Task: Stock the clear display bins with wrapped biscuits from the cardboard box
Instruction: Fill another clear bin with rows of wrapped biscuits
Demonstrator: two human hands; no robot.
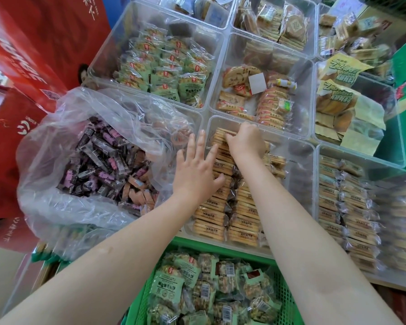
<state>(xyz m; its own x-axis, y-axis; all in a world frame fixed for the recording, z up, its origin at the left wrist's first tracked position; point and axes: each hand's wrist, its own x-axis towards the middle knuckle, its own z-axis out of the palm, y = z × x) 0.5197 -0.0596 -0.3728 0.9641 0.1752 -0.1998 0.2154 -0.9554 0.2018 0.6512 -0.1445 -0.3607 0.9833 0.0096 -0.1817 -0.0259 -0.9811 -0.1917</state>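
Hands (220, 160) hide part of biscuit rows (223, 207).

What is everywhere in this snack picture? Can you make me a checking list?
Surface: clear bins side by side; no bare shelf visible.
Job's things: tan wrapped biscuits in rows in the near middle bin.
Clutter: plastic bag of dark sweets; green crate of green packets.
Grippers: left hand lies flat on the biscuits; right hand has fingers curled over the far packets.
Cables: nothing seen.
Surroundings: red boxes on the left.
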